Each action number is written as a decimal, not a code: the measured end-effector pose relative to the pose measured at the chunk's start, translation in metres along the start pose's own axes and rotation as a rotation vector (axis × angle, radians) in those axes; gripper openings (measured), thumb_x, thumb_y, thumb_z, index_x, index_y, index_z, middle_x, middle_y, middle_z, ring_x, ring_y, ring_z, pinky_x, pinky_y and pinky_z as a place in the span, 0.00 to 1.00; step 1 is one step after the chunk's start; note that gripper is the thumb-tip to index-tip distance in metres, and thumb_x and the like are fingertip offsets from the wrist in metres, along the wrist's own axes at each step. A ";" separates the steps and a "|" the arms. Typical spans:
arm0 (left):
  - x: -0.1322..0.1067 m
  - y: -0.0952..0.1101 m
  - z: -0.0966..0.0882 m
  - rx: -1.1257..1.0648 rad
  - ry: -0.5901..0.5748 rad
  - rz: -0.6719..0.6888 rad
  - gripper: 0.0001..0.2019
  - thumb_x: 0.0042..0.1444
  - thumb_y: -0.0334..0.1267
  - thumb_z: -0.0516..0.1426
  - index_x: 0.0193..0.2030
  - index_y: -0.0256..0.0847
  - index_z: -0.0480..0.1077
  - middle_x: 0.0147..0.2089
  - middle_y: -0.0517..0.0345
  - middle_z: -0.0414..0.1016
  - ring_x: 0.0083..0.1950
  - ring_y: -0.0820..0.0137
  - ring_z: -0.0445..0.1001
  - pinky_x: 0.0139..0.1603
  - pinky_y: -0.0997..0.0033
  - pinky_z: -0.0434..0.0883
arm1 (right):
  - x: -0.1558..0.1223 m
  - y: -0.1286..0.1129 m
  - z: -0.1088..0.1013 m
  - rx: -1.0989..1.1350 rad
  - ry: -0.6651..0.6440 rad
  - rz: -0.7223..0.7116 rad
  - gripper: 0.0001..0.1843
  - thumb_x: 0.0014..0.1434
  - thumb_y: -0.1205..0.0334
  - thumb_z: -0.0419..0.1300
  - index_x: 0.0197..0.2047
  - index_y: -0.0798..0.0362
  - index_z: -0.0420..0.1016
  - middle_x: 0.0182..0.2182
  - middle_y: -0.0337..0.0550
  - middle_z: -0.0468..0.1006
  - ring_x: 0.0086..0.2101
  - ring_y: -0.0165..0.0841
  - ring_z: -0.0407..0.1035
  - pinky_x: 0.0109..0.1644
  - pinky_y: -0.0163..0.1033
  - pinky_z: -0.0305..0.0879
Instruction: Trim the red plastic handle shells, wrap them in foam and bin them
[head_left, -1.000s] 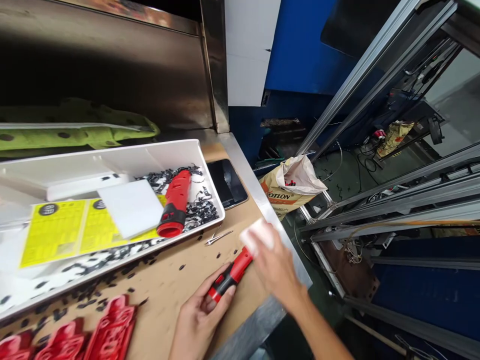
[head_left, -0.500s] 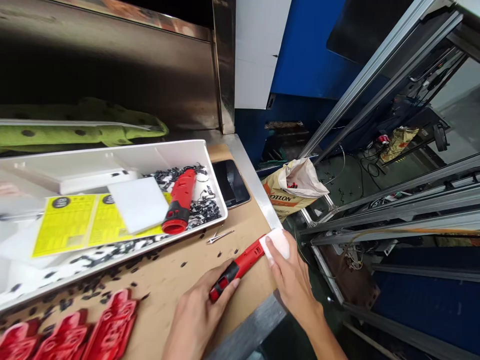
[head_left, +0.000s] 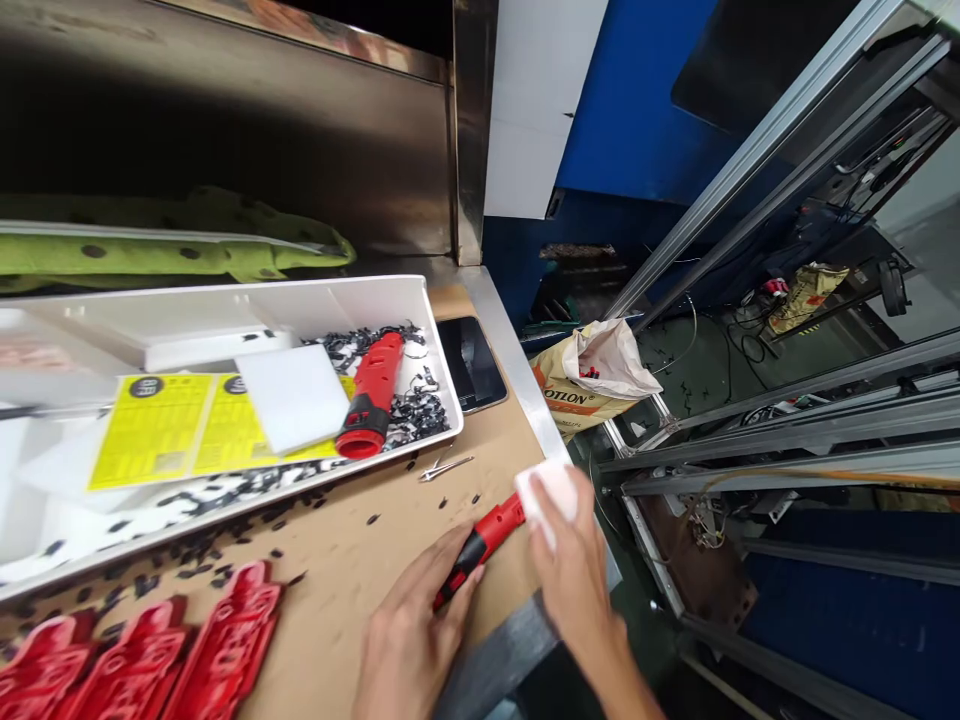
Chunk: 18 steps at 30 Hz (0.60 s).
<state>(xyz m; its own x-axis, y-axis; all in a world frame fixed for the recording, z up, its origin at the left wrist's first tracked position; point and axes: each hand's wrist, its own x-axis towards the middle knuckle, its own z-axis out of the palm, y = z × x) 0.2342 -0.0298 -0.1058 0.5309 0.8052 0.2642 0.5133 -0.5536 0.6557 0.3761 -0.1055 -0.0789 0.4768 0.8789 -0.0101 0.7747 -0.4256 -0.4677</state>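
Observation:
My left hand [head_left: 420,610] is closed around the black end of a red and black plastic tool housing [head_left: 491,530], held at a slant above the bench. In my right hand [head_left: 574,560] is a white foam pad [head_left: 551,490], pinched between thumb and fingers. The pad covers the far red end of the housing, so that end is hidden. Behind them, a second red and black housing [head_left: 371,395] lies in the white tray [head_left: 442,425], beside a white foam sheet [head_left: 292,398].
Several red half shells [head_left: 225,640] lie at the lower left. Small black scraps litter the bench and tray. Yellow printed sheets [head_left: 161,430], tweezers [head_left: 446,468] and a phone [head_left: 472,362] lie nearby. A paper sack [head_left: 570,385] stands beyond the bench's metal edge.
My right hand and the white pad have shifted slightly along the housing's far end, with some blur. My left hand keeps its grip. The whole view has moved a little.

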 end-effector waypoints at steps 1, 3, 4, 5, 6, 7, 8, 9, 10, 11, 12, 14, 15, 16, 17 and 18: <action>-0.002 -0.001 0.002 0.011 0.020 0.030 0.18 0.66 0.45 0.49 0.50 0.35 0.71 0.46 0.44 0.82 0.45 0.63 0.81 0.46 0.67 0.78 | -0.002 -0.002 0.002 -0.003 -0.004 -0.026 0.32 0.61 0.69 0.53 0.66 0.38 0.61 0.65 0.51 0.57 0.54 0.46 0.71 0.49 0.47 0.75; -0.006 -0.002 0.005 0.013 0.055 0.075 0.16 0.66 0.43 0.49 0.50 0.35 0.70 0.45 0.43 0.82 0.45 0.63 0.81 0.46 0.68 0.78 | -0.004 -0.004 0.003 0.003 -0.027 -0.082 0.33 0.61 0.68 0.54 0.66 0.34 0.60 0.65 0.48 0.56 0.54 0.45 0.71 0.49 0.46 0.75; -0.008 -0.002 0.007 0.005 0.064 0.080 0.16 0.66 0.42 0.49 0.51 0.35 0.70 0.45 0.43 0.82 0.45 0.63 0.81 0.47 0.67 0.78 | -0.003 -0.005 0.002 0.011 -0.033 -0.082 0.31 0.61 0.68 0.54 0.66 0.35 0.61 0.65 0.48 0.57 0.54 0.45 0.70 0.51 0.47 0.74; -0.011 -0.002 0.008 -0.004 0.071 0.066 0.15 0.65 0.43 0.50 0.52 0.36 0.69 0.46 0.43 0.81 0.46 0.63 0.81 0.47 0.66 0.78 | 0.000 -0.005 0.001 0.018 -0.024 -0.051 0.29 0.62 0.67 0.53 0.65 0.37 0.63 0.64 0.49 0.59 0.54 0.45 0.70 0.53 0.49 0.73; -0.013 -0.002 0.010 -0.012 0.074 0.030 0.16 0.65 0.43 0.51 0.54 0.37 0.67 0.47 0.42 0.81 0.46 0.62 0.81 0.47 0.65 0.78 | 0.002 -0.005 -0.001 0.022 -0.010 -0.010 0.28 0.63 0.66 0.53 0.64 0.40 0.64 0.63 0.50 0.60 0.54 0.45 0.70 0.54 0.49 0.72; -0.016 -0.003 0.011 -0.015 0.072 -0.009 0.17 0.65 0.44 0.51 0.56 0.37 0.65 0.48 0.42 0.81 0.47 0.61 0.81 0.47 0.64 0.78 | 0.003 -0.006 -0.002 0.024 0.004 0.014 0.27 0.63 0.66 0.52 0.64 0.41 0.65 0.63 0.51 0.60 0.54 0.45 0.70 0.54 0.49 0.72; -0.018 -0.003 0.013 -0.017 0.068 -0.048 0.19 0.65 0.44 0.50 0.59 0.37 0.63 0.49 0.41 0.80 0.47 0.61 0.81 0.46 0.63 0.79 | 0.003 -0.007 -0.003 0.023 0.013 0.026 0.27 0.63 0.66 0.52 0.64 0.41 0.65 0.63 0.51 0.59 0.54 0.45 0.70 0.53 0.49 0.73; -0.021 -0.003 0.014 -0.020 0.066 -0.079 0.21 0.66 0.45 0.49 0.61 0.37 0.59 0.49 0.40 0.80 0.47 0.60 0.81 0.45 0.62 0.79 | 0.002 -0.009 -0.003 0.023 0.008 0.008 0.28 0.63 0.66 0.53 0.65 0.39 0.64 0.64 0.50 0.59 0.54 0.45 0.70 0.51 0.48 0.74; -0.023 -0.004 0.014 -0.022 0.066 -0.097 0.23 0.66 0.45 0.48 0.63 0.37 0.56 0.50 0.40 0.80 0.48 0.60 0.81 0.44 0.61 0.79 | 0.000 -0.011 -0.003 0.024 -0.010 -0.033 0.29 0.62 0.66 0.54 0.65 0.36 0.63 0.64 0.49 0.58 0.54 0.45 0.70 0.49 0.46 0.75; -0.025 -0.004 0.015 -0.029 0.068 -0.103 0.24 0.66 0.45 0.48 0.66 0.37 0.53 0.50 0.40 0.80 0.48 0.59 0.80 0.44 0.61 0.79 | -0.001 -0.012 -0.003 0.027 -0.031 -0.077 0.30 0.62 0.66 0.55 0.65 0.34 0.62 0.65 0.47 0.58 0.54 0.45 0.70 0.48 0.46 0.75; -0.026 -0.005 0.015 -0.038 0.073 -0.098 0.26 0.66 0.44 0.48 0.68 0.38 0.50 0.51 0.40 0.80 0.49 0.59 0.80 0.44 0.60 0.79 | 0.000 -0.011 -0.003 0.034 -0.044 -0.105 0.30 0.61 0.66 0.55 0.65 0.33 0.62 0.65 0.46 0.58 0.55 0.45 0.70 0.49 0.46 0.75; -0.026 -0.007 0.016 -0.045 0.096 -0.079 0.28 0.66 0.43 0.49 0.69 0.39 0.48 0.51 0.42 0.80 0.49 0.60 0.80 0.45 0.61 0.79 | 0.007 -0.007 -0.005 0.063 -0.032 -0.072 0.27 0.62 0.65 0.55 0.64 0.37 0.65 0.63 0.47 0.60 0.53 0.43 0.71 0.52 0.47 0.73; -0.026 -0.008 0.016 -0.041 0.104 -0.054 0.27 0.65 0.43 0.50 0.69 0.40 0.50 0.52 0.43 0.79 0.50 0.60 0.80 0.46 0.62 0.79 | 0.011 -0.003 -0.007 0.085 -0.010 -0.023 0.26 0.63 0.64 0.53 0.63 0.39 0.66 0.62 0.48 0.60 0.51 0.42 0.72 0.52 0.46 0.73; -0.025 -0.009 0.017 -0.035 0.104 -0.016 0.25 0.65 0.41 0.51 0.68 0.40 0.53 0.52 0.44 0.79 0.50 0.61 0.79 0.47 0.63 0.78 | 0.014 0.001 -0.009 0.109 0.015 0.028 0.25 0.64 0.64 0.51 0.63 0.41 0.67 0.62 0.49 0.59 0.50 0.41 0.73 0.52 0.46 0.72; -0.025 -0.009 0.017 -0.028 0.096 0.032 0.23 0.65 0.40 0.51 0.66 0.41 0.57 0.53 0.45 0.79 0.51 0.62 0.79 0.49 0.63 0.77 | 0.017 0.005 -0.011 0.132 0.032 0.061 0.24 0.65 0.63 0.50 0.64 0.42 0.66 0.63 0.49 0.58 0.49 0.39 0.73 0.52 0.45 0.72; -0.024 -0.010 0.017 -0.015 0.086 0.084 0.21 0.65 0.38 0.51 0.64 0.41 0.61 0.53 0.46 0.78 0.52 0.62 0.78 0.51 0.64 0.76 | 0.017 0.008 -0.012 0.153 0.039 0.072 0.25 0.66 0.62 0.49 0.64 0.42 0.65 0.64 0.48 0.56 0.50 0.39 0.73 0.52 0.43 0.72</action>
<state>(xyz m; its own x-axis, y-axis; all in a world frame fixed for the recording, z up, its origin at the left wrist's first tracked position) 0.2278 -0.0469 -0.1309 0.5112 0.7720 0.3778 0.4589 -0.6169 0.6395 0.3954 -0.0966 -0.0718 0.5470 0.8370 -0.0153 0.6670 -0.4467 -0.5963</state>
